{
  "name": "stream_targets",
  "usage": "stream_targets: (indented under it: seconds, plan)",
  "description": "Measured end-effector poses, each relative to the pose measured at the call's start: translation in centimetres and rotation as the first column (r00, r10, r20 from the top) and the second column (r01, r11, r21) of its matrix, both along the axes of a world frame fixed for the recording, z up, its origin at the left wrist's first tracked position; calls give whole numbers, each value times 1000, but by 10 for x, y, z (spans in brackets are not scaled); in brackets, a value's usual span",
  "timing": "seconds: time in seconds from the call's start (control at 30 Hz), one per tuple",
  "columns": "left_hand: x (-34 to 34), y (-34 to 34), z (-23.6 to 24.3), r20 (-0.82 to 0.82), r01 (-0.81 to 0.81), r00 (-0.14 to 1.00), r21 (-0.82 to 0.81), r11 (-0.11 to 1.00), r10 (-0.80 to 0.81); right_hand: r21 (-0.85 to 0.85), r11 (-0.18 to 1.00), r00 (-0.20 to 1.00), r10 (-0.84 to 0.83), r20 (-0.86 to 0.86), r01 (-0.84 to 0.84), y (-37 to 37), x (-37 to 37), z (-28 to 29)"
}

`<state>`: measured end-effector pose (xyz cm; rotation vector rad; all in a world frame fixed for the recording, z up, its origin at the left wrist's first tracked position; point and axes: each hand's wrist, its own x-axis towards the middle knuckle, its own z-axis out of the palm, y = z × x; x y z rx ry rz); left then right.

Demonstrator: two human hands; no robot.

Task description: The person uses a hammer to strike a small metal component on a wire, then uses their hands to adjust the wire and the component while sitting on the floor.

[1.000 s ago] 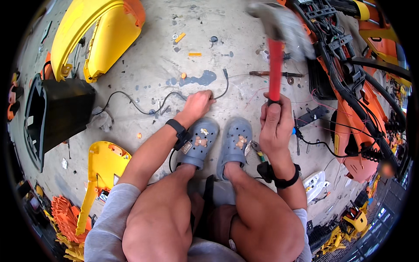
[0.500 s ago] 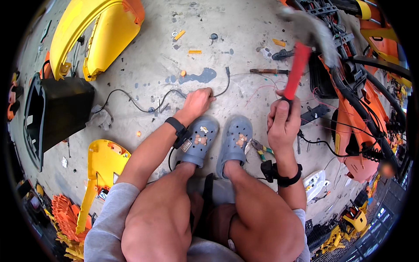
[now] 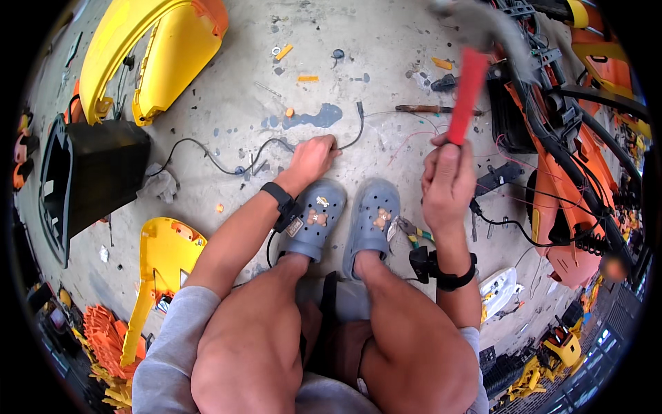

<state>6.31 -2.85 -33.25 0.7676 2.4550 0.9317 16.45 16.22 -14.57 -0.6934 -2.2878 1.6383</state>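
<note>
Swing since one second ago: long hammer with a straight red handle and a grey metal head (image 3: 469,96) has shifted to the right and now leans that way, its head blurred; the cable under the left hand lies nearly as it did.
Far left: tall black plastic bin (image 3: 103,165) lying on its side on the grey concrete floor (image 3: 241,76), below a large curved yellow plastic shell (image 3: 176,69).
Cable: thin black rubbery cable (image 3: 362,123) snaking along the floor from beside the bin and past the fingers; likely light, limp and easy to bend, best pinched just behind its free end.
Left hand (image 3: 316,160): down at the floor, fingers curled closed on the cable, fingertip contact partly hidden.
Feet: grey-blue foam clogs with holes (image 3: 372,241) between the arms.
Pliers: yellow-and-green-handled pliers (image 3: 416,234) just beside the right clog.
Right hand (image 3: 449,181): well apart from the left, wrapped around the handle's lower end, hammer held aloft.
Hammer handling: probably stiff and head-heavy; the low handle grip suits it.
Far right: orange plastic frame laced with black cables (image 3: 562,190), near the hammer's head in view.
</note>
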Motion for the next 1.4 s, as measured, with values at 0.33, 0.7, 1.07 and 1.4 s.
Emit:
stream_targets:
  seconds: [0.33, 0.7, 1.07, 1.4]
  plan:
    - [-3, 8, 5, 28, 2, 1000, -51, 999, 0, 190, 973, 859, 14, 512, -129, 15, 34, -95]
    - [2, 7, 2, 31, -2, 1000, -14, 1000, 3, 166, 983, 980, -49, -195, 82, -1, 13, -46]
    - [2, 1, 0, 10, 2, 1000, -54, 999, -1, -165, 984, 991, -85, -99, 68, -9, -1, 8]
    - [2, 9, 6, 35, -10, 999, -29, 1000, 11, 202, 944, 854, 129, 504, -262, -8, 27, -99]
